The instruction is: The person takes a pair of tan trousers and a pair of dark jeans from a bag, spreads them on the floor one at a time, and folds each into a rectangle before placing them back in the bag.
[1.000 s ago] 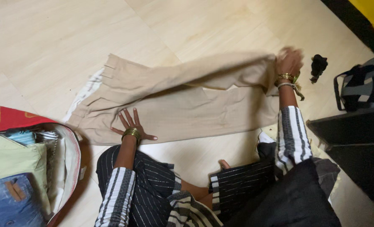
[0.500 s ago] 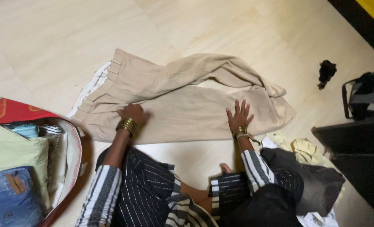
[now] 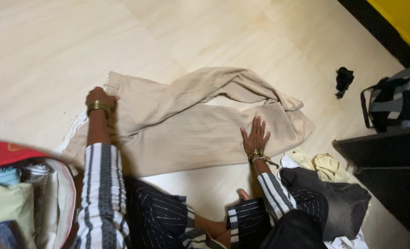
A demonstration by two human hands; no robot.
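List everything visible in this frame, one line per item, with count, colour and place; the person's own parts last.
Trousers: one, beige, spread on the floor, one leg folded over.
Floor: pale wood.
Small dark item: one, black, on the floor at right.
Bag: one, grey and black checked, far right.
Clothes pile: grey and pale yellow, lower right.
Open bag of folded clothes: one, red lid, lower left.
Left hand: gold bangles, at the trousers' waist end.
Right hand: flat on the trousers, fingers spread.
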